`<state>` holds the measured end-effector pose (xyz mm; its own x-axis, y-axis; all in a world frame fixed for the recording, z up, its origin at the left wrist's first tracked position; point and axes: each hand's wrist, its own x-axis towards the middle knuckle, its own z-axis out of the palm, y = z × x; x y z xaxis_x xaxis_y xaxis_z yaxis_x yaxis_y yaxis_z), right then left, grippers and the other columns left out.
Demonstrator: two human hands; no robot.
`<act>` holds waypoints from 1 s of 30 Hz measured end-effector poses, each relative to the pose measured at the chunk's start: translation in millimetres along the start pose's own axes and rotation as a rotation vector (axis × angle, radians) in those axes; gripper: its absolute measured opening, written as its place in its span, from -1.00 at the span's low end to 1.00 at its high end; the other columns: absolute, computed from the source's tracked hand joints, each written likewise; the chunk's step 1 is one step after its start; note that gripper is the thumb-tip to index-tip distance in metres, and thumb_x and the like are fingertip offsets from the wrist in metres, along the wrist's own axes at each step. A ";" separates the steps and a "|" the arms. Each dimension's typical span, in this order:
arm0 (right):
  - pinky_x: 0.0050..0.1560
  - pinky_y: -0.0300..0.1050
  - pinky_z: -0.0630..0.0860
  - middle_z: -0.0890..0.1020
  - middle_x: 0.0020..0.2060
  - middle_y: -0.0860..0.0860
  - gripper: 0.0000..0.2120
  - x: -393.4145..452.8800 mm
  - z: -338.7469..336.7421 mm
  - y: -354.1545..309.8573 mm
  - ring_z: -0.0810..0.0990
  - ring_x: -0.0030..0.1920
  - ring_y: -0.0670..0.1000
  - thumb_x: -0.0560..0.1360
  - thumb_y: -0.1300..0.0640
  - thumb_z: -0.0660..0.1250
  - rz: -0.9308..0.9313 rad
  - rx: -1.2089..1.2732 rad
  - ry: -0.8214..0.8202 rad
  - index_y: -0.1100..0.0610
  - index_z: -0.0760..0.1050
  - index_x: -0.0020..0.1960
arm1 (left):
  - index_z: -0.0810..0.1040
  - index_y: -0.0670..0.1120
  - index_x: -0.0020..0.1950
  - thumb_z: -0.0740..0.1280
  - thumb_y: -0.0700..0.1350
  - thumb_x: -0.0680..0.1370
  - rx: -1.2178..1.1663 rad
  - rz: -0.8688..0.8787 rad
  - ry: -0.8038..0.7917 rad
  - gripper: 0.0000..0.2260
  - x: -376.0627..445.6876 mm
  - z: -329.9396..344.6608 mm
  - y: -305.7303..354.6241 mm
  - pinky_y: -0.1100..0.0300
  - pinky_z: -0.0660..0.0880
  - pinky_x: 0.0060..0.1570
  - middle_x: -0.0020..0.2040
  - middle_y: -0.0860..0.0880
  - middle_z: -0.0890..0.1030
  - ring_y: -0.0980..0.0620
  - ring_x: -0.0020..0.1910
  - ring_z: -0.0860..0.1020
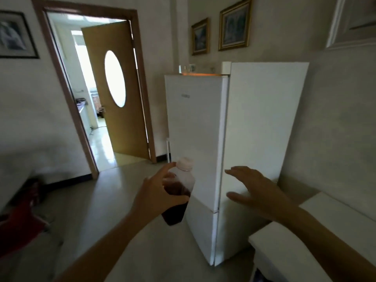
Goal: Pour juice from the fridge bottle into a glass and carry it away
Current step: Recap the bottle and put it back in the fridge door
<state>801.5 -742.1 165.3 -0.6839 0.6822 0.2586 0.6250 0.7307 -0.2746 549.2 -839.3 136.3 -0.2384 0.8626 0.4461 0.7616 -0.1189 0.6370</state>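
My left hand (157, 192) grips a clear plastic bottle (179, 202) with a pale cap, roughly half full of dark red-brown juice, held upright in front of the white fridge (195, 129). My right hand (254, 190) is flat and spread, fingers apart, close to the fridge's door edge, holding nothing. The fridge door looks nearly shut, with an orange glow along its top seam. Small glass items (187, 68) stand on top of the fridge; they are too small to make out.
An open wooden door (116, 94) with an oval window leads to a bright room at the left. A white surface (317, 233) sits at the lower right. Something red (22, 222) lies at the lower left. Framed pictures (234, 25) hang above the fridge.
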 end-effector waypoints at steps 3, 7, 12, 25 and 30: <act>0.37 -0.03 0.25 0.23 0.45 -0.08 -0.41 43.9 18.3 -37.2 0.22 0.41 -0.05 0.47 -0.18 0.25 -0.061 -0.012 -0.010 -0.10 0.15 0.43 | 0.33 0.11 0.36 0.60 0.04 0.20 0.022 -0.033 0.080 -0.21 2.1 -40.7 -29.4 0.50 0.43 -0.07 0.05 0.25 0.48 0.23 -0.03 0.52; 0.34 -0.10 0.23 0.24 0.44 -0.09 -0.42 105.4 45.9 -92.3 0.23 0.40 -0.06 0.47 -0.19 0.24 -0.129 -0.014 0.010 -0.12 0.13 0.43 | 0.31 0.15 0.36 0.60 0.05 0.19 0.013 -0.106 0.116 -0.19 10.2 -94.3 -83.6 0.15 0.54 0.08 0.14 0.13 0.55 0.14 0.04 0.55; 0.34 -0.08 0.26 0.29 0.42 -0.07 -0.44 172.0 88.7 -166.5 0.28 0.37 -0.06 0.47 -0.18 0.24 -0.191 0.021 -0.006 -0.09 0.18 0.41 | 0.33 0.10 0.35 0.62 -0.01 0.17 -0.010 -0.167 0.148 -0.19 19.1 -158.5 -156.2 -0.03 0.55 0.11 0.16 0.03 0.58 0.05 0.08 0.57; 0.38 -0.11 0.19 0.26 0.42 -0.15 -0.40 332.3 185.5 -239.9 0.14 0.32 -0.24 0.46 -0.19 0.26 -0.145 0.214 0.071 -0.14 0.14 0.42 | 0.25 0.31 0.18 0.50 0.12 0.07 -0.063 -0.185 0.272 -0.25 92.3 -210.2 -303.1 0.09 0.54 0.05 0.14 0.07 0.54 0.09 0.09 0.54; 0.37 -0.06 0.22 0.31 0.40 -0.10 -0.34 427.2 217.3 -222.1 0.17 0.34 -0.20 0.36 -0.33 0.11 -0.083 0.253 0.119 -0.14 0.15 0.41 | 0.25 0.40 0.14 0.53 0.05 0.04 -0.114 -0.193 0.263 -0.22 163.6 -207.7 -367.0 0.43 0.44 -0.09 0.10 0.24 0.49 0.25 0.03 0.51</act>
<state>288.7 -618.6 135.5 -0.6702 0.6297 0.3928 0.4448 0.7645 -0.4666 105.6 -756.7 106.1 -0.5299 0.7200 0.4481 0.6189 -0.0329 0.7848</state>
